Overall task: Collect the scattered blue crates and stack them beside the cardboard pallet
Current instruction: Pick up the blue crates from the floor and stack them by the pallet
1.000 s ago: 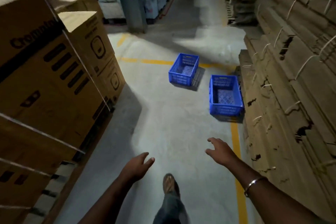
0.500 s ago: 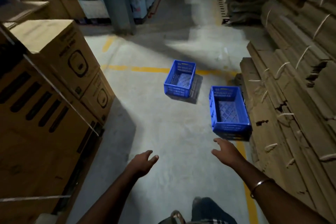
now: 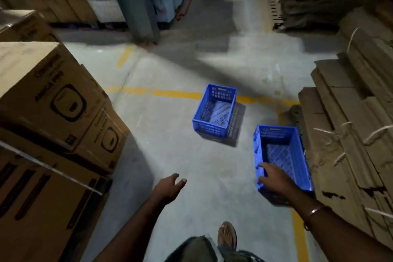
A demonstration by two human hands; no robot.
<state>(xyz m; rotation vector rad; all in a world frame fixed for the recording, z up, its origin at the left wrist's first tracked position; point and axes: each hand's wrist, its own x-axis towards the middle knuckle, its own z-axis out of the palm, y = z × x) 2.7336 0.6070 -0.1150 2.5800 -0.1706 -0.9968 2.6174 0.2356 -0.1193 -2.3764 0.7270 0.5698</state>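
The right hand [image 3: 274,178], short of it a second ago, now reaches the near blue slatted plastic crate [image 3: 282,155] beside the flattened-cardboard stack [image 3: 348,134], fingers spread, gripping nothing; pickup looks imminent.

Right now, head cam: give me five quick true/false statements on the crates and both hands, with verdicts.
1. Two blue crates sit on the floor. True: the near crate and the far crate.
2. The crates are stacked one on the other. False: they stand apart on the concrete.
3. The right hand is at the near crate's front left corner. True.
4. The left hand grips the far crate. False: it hangs open over bare floor, holding nothing.
5. The near crate stands close beside the flattened cardboard stack. True.
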